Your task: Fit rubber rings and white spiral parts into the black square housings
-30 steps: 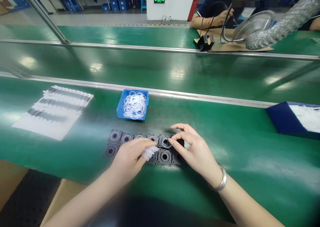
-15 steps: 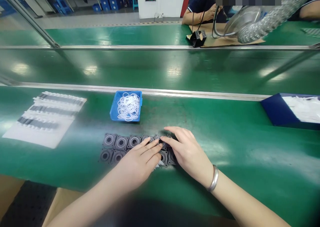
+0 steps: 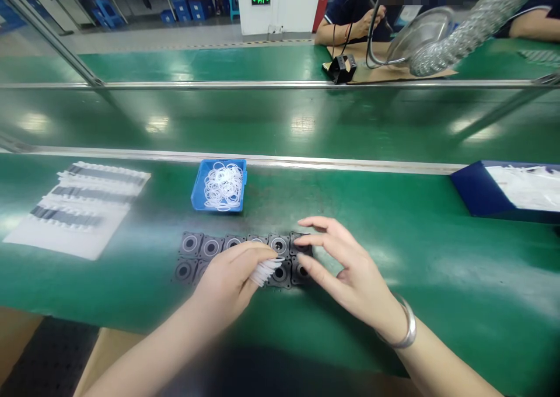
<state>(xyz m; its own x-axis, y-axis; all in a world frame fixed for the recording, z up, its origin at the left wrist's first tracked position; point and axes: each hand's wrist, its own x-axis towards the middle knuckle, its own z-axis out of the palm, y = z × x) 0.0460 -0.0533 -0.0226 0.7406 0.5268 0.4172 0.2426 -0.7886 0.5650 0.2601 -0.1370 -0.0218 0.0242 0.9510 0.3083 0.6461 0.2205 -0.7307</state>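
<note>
Two rows of dark square parts (image 3: 210, 247) with round centre holes lie on the green bench. Several in the back row have a white ring seated in them. My left hand (image 3: 230, 280) rests over the rows, closed on a small bunch of white rings (image 3: 265, 270) that sticks out past its fingertips. My right hand (image 3: 345, 268) hovers at the right end of the rows with its fingers spread, fingertips just over the last parts, nothing visibly held. A silver bracelet (image 3: 405, 328) sits on that wrist. A blue tray (image 3: 199, 192) of loose white rings stands just behind the parts.
White sheets with dark strips (image 3: 74, 209) lie at the left. A dark blue box (image 3: 476, 191) with white contents sits at the right. A conveyor belt (image 3: 280, 122) runs behind the bench rail. Across it, another person's hands (image 3: 365, 23) work near a metal duct hose (image 3: 472, 23).
Half a second ago both hands pressed flat on a part at the right of the back row. Now they have lifted; the left shows the ring bunch again and the right has spread open.
</note>
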